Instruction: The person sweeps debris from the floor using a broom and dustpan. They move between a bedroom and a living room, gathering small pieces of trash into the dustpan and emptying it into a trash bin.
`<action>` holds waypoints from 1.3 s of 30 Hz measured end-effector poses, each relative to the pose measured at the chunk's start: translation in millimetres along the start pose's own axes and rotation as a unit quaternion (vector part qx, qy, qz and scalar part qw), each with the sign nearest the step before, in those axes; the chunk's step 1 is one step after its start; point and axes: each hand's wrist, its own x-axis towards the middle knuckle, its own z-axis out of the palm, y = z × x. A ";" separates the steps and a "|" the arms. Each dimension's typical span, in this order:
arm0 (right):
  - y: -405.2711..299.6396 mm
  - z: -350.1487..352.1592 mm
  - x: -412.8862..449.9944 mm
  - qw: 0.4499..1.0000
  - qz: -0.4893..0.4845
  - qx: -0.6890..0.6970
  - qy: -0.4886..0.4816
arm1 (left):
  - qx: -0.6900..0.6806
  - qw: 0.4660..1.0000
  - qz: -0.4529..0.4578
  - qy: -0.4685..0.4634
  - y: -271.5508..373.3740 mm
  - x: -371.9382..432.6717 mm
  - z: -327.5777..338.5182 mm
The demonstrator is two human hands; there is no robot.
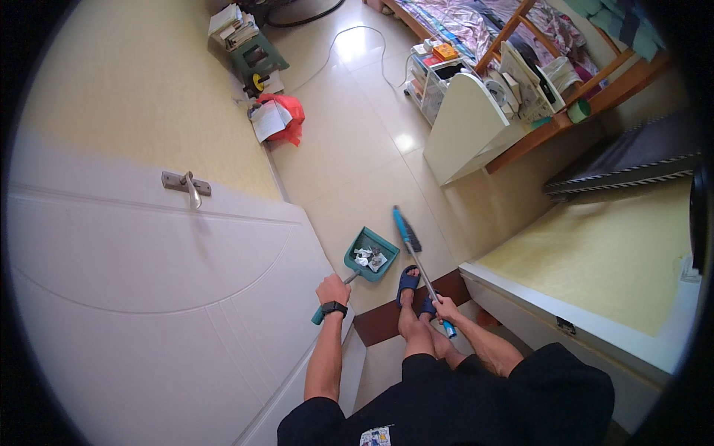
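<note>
My left hand [333, 291] grips the handle of a green dustpan [357, 238], with a dark watch on that wrist. Crumpled white paper and dark debris [370, 257] lie in the pan. In my right hand [447, 310] is the metal pole of a broom [423, 272] with a blue grip end. Its blue head with dark bristles [411, 237] is just right of the pan, and I cannot tell whether it touches the floor. My feet, in dark blue slippers [408, 285], are by the brown threshold strip [375, 325].
A white door [167, 267] with a metal handle stands at the left. Papers on a red plastic bag [293, 120] lie along the wall, near a green stool [257, 58] stacked with books. A white cable [334, 42] crosses the tiles. At right are a wire cart [438, 92] and a white-sided shelf [466, 131].
</note>
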 end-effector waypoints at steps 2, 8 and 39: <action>-58.9 -17.8 -35.7 0.991 0.061 0.025 -0.115 | 0.000 0.999 -0.034 -0.002 -25.3 -7.3 4.3; -98.2 -105.2 -87.2 0.984 0.076 -0.021 -0.157 | -0.034 0.999 -0.030 0.003 -24.7 -5.8 1.1; 128.4 -255.9 -106.9 0.967 0.057 0.046 -0.245 | -0.293 0.939 -0.165 -0.071 16.0 -277.4 135.7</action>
